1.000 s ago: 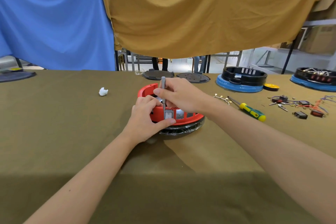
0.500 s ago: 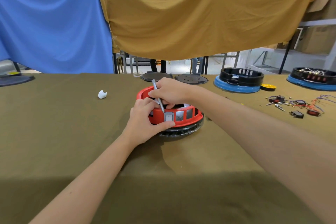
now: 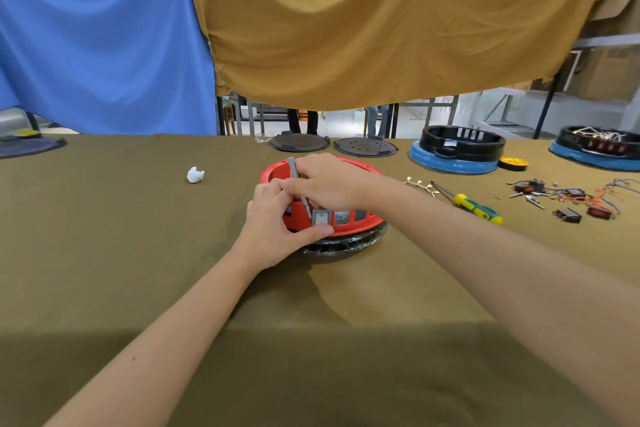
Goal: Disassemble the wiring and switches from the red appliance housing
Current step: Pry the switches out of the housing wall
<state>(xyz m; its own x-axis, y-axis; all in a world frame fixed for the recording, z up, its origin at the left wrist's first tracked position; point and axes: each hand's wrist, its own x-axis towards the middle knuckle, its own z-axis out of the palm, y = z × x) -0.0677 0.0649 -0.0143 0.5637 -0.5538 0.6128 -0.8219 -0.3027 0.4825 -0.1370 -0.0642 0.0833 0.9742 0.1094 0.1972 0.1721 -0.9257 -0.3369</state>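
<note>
Housing (image 3: 360,224) at table centre. Left hand (image 3: 277,225) clamps wall, thumb under switch (image 3: 321,217). Right hand (image 3: 329,180) pinches tool (image 3: 298,189), tip at switch's 10 o'clock. Pry gently, brace firmly.

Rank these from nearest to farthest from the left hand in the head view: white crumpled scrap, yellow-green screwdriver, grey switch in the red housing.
From the left hand:
1. Grey switch, at its thumb, in the red housing.
2. White crumpled scrap, to the left, farther back.
3. Yellow-green screwdriver, far to the right.

Blue cloth (image 3: 100,45) and mustard cloth (image 3: 374,28) hang behind — olive table (image 3: 138,253).
</note>
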